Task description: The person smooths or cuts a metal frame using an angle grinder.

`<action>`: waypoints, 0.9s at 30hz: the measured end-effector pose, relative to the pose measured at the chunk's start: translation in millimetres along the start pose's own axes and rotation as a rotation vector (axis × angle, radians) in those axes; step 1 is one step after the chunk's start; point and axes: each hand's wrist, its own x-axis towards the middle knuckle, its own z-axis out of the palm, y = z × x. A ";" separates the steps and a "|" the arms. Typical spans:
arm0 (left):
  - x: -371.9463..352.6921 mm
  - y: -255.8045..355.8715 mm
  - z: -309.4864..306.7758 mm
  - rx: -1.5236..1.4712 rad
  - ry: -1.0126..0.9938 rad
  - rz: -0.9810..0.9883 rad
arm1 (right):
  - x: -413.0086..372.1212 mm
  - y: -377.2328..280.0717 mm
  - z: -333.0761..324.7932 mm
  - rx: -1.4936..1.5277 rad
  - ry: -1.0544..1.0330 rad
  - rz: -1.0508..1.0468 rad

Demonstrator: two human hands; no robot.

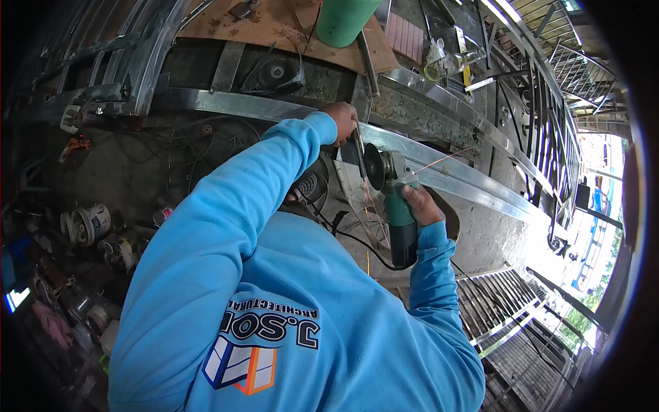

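Observation:
My right hand is wrapped round the body of a green and black angle grinder, held upright in front of my chest. The grinder's disc faces left, right beside a short, thin metal bar. My left hand is closed on the upper end of that bar, its fingers partly hidden. Orange sparks streak down below the disc and off to the right. Whether disc and bar touch is hard to make out. Behind both hands runs a long silver metal beam.
A green bucket stands on a brown board at the top. Bottles sit to its right. Metal grilles lie at right. Paint cans and cables clutter the left. The grinder's black cord loops below it.

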 end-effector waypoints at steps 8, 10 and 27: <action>2.7 -2.9 2.1 0.000 0.020 -0.002 | 5.0 8.3 -7.1 -0.011 -0.004 0.011; 3.2 -2.3 1.5 0.021 0.018 0.004 | 8.2 12.5 -8.8 -0.003 -0.011 -0.019; 6.3 -2.6 3.8 -0.011 0.018 -0.044 | 5.6 14.2 -7.6 -0.027 0.027 -0.013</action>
